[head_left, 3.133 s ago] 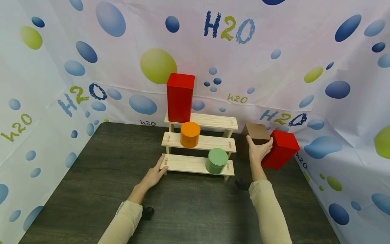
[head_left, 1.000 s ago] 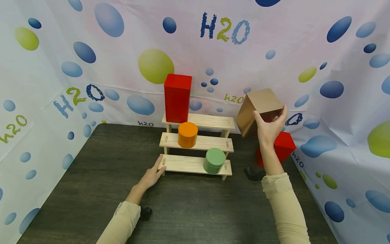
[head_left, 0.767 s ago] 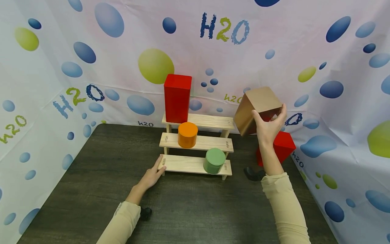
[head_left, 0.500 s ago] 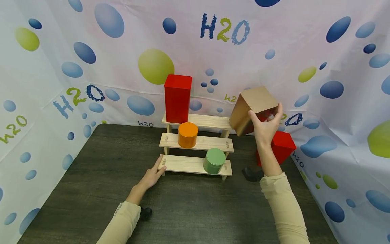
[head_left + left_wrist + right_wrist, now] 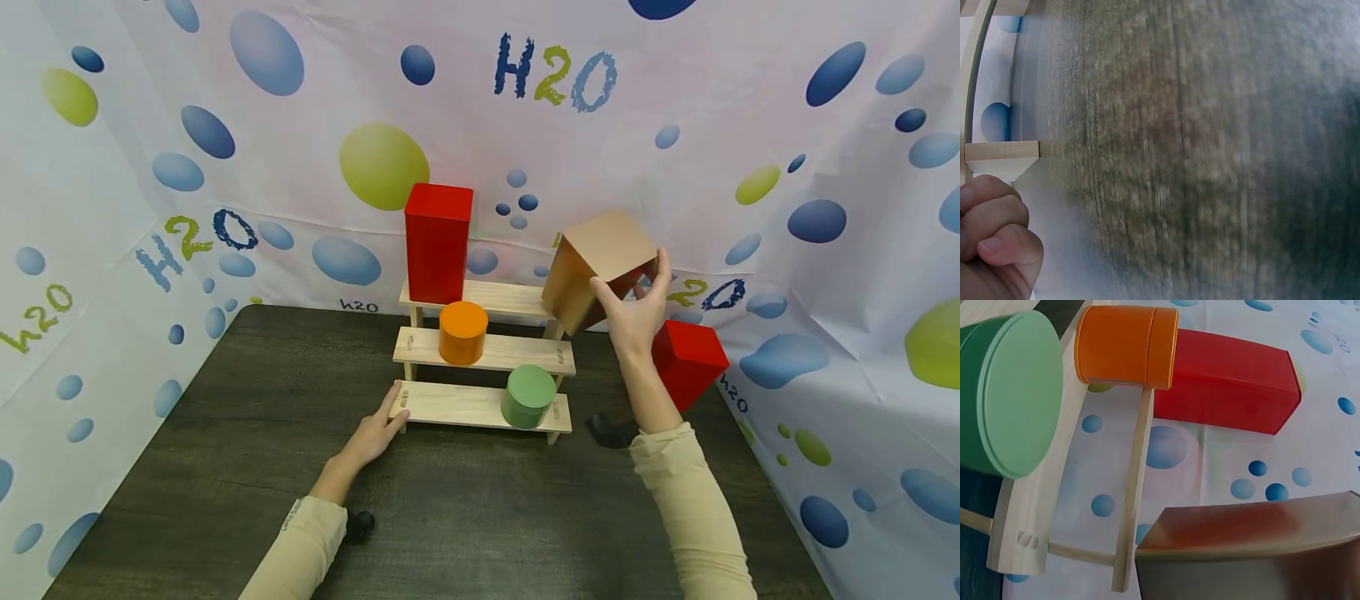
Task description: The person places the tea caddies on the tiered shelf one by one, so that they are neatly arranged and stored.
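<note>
My right hand [image 5: 636,321] grips a shiny brown box [image 5: 609,243] by its near end, thumb on one side and fingers on the other. The box is tilted and overlaps the right end of the top shelf in the head view; the right wrist view shows its edge [image 5: 1241,531] beside that shelf end. My left hand [image 5: 372,433] holds the left end of the bottom shelf of a three-step wooden stand [image 5: 450,402], its fingers [image 5: 997,215] curled there in the left wrist view. An orange tin [image 5: 462,333] sits on the middle shelf, a green tin [image 5: 529,397] on the bottom one.
A tall red box [image 5: 438,250] stands on the left of the top shelf. Another red box [image 5: 688,358] is on the dark table [image 5: 450,517] at right, partly behind my right arm. A printed curtain [image 5: 300,167] hangs behind the stand and along both sides.
My right hand has lifted the brown box off the table beside the red one, tilted it, then brought it leftward to the top shelf's right end. The left hand has stayed on the stand.
</note>
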### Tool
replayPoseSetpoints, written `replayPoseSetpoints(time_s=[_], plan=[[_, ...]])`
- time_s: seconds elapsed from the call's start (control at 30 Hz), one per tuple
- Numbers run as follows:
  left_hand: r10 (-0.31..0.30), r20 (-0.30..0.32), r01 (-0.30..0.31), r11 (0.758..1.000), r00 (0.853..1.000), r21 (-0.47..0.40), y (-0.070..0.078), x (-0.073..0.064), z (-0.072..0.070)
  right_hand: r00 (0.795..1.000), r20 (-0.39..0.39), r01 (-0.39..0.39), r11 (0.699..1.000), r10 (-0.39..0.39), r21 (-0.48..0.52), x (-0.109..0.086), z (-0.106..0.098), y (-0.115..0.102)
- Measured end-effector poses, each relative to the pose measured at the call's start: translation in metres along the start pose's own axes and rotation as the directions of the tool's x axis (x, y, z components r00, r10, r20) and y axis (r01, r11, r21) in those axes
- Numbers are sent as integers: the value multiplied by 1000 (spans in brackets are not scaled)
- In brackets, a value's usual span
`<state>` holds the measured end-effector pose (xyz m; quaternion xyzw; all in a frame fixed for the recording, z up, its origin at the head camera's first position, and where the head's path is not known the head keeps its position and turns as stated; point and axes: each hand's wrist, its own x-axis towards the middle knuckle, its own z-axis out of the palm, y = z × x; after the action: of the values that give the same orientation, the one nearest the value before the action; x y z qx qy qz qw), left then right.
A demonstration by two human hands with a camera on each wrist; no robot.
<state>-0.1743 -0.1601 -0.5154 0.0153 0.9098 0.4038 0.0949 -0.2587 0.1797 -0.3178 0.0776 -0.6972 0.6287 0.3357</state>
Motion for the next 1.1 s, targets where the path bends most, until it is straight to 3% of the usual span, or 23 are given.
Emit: replayPoseSetpoints(time_s=[0.33, 0.47, 0.6, 0.83, 1.1], plan=[[-3, -4, 3, 1000, 1000, -7, 0, 0, 0, 997, 79, 12, 999, -16, 46, -13, 15, -28], [0, -8, 0, 1000, 1000, -5, -1, 0, 0, 995, 97, 23, 998, -27, 50, -15, 20, -30], [3, -12, -3, 1000, 1000, -4, -1, 0, 0, 993, 117, 4, 998, -11, 58, -14, 24, -26], [11, -15, -11, 1000, 1000, 0, -1, 0, 0, 990, 139, -23, 998, 14, 63, -7, 29, 3], [7, -15, -7, 1000, 1000, -1, -1, 1, 0, 990, 131, -57, 993, 44, 103, -5, 37, 7]])
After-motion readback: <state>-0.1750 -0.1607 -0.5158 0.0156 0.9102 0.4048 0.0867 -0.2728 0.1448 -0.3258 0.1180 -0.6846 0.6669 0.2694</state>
